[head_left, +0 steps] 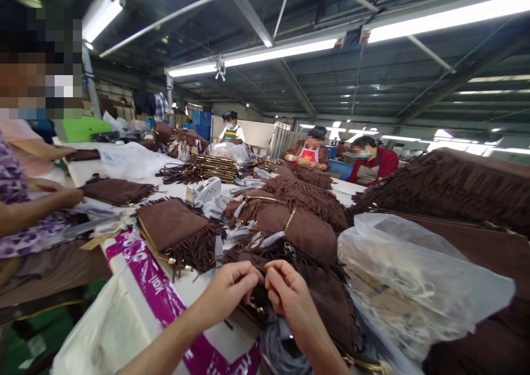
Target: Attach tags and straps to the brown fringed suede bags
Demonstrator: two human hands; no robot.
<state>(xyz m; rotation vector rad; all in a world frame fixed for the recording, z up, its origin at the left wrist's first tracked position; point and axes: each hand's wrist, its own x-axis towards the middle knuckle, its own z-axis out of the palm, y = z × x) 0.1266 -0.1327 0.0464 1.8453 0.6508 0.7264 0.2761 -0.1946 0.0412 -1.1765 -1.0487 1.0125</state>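
Observation:
My left hand point(227, 291) and my right hand point(289, 290) meet fingertip to fingertip over a brown suede fringed bag point(327, 303) lying in front of me. Both hands are closed in a pinch on the bag's top edge, near a small gold metal fitting point(257, 307). What exactly sits between the fingertips is too small to make out. Another brown fringed bag point(176, 226) lies flat just beyond my left hand.
Several more brown fringed bags point(308, 198) cover the white table point(136, 170). A clear plastic bag point(414, 275) lies to my right, a tall pile of bags point(451, 184) behind it. A co-worker's arm point(37, 201) rests at the left; other people sit at the far end.

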